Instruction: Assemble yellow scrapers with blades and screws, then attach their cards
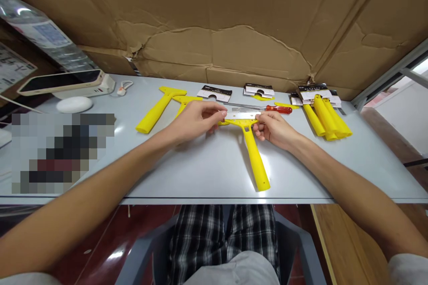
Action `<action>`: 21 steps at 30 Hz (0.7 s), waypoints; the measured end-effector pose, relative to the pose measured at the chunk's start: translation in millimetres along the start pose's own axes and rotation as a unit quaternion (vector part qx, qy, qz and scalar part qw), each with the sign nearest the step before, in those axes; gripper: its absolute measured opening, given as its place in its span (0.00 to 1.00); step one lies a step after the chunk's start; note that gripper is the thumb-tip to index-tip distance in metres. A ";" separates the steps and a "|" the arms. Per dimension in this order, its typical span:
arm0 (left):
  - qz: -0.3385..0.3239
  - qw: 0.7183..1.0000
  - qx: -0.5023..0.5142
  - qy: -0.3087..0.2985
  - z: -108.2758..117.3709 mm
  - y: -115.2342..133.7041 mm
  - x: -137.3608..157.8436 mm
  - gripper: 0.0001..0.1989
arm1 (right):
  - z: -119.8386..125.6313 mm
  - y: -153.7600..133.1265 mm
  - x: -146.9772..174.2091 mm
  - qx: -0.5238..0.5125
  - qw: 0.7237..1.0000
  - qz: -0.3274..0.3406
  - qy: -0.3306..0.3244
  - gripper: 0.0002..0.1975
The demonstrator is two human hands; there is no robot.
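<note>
Red-handled screwdriver (pixel 278 109) is the landmark; it lies on the grey table (pixel 200 173), shaft pointing left. Yellow scraper (pixel 257 160) is on the near side of the screwdriver, head toward it, handle running back to the person and angled a bit right. Can't tell if the handle end touches the table. Silver metal plate (pixel 241 116) sits along the scraper's head, just nearer than the screwdriver's shaft.

Left hand (pixel 197 118): narrow, thumb and fingers pinching the left end of the scraper's head, near side of the screwdriver and left of its handle. Right hand (pixel 276 128): also narrow, thumb on top and fingers curled below, gripping the right end of the head, just nearer than the screwdriver's handle.

Left of the screwdriver: a spare scraper (pixel 154 112), fully visible, plus a second spare (pixel 183 106) partly hidden behind the left hand. Beyond the screwdriver: left card (pixel 215 93) and right card (pixel 258 89), both black and white, the latter with a yellow piece under it. Another yellow strip (pixel 284 105) is just beside the screwdriver's handle. Right of it, a pile of yellow handles (pixel 329 118) with cards at the far end. Far left of it, phone (pixel 63 83) and white mouse (pixel 74 104). Cardboard (pixel 214 9) stands behind everything.
</note>
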State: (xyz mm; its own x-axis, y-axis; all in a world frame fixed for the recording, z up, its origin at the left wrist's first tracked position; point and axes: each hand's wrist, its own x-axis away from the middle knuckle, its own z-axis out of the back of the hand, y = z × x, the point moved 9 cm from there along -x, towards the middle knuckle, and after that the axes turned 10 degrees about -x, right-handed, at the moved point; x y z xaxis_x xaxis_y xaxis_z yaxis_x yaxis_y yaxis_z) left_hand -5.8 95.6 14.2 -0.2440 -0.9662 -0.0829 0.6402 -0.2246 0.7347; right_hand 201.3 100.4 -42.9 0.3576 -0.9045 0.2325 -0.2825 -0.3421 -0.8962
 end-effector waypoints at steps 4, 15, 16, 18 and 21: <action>0.066 0.986 0.123 -0.088 -25.3 -2.5 6.0 0.11 | -10.7 7.3 3.3 0.009 1.000 -0.008 -0.012 0.07; 0.128 0.969 0.204 -0.059 -36.9 -14.5 4.1 0.10 | -10.5 9.3 2.8 0.024 1.000 0.007 -0.004 0.10; 0.126 0.969 0.206 -0.057 -36.9 -13.6 4.3 0.10 | -10.6 9.3 3.2 0.021 1.000 -0.001 0.001 0.09; 0.121 0.969 0.206 -0.055 -36.8 -12.2 5.0 0.10 | -10.8 9.8 4.1 0.020 1.000 -0.017 0.012 0.07; 0.111 0.973 0.196 -0.051 -36.3 -10.7 5.6 0.09 | -12.1 9.2 5.4 0.032 0.999 -0.026 0.026 0.06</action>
State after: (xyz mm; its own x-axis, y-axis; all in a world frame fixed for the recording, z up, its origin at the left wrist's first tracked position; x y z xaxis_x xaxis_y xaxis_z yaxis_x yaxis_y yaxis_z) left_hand 12.4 88.0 -18.6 -0.2161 -0.9633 0.1592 0.3636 0.0719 0.9288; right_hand 189.9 89.2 -45.3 0.3236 -0.8983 0.2972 -0.2073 -0.3738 -0.9040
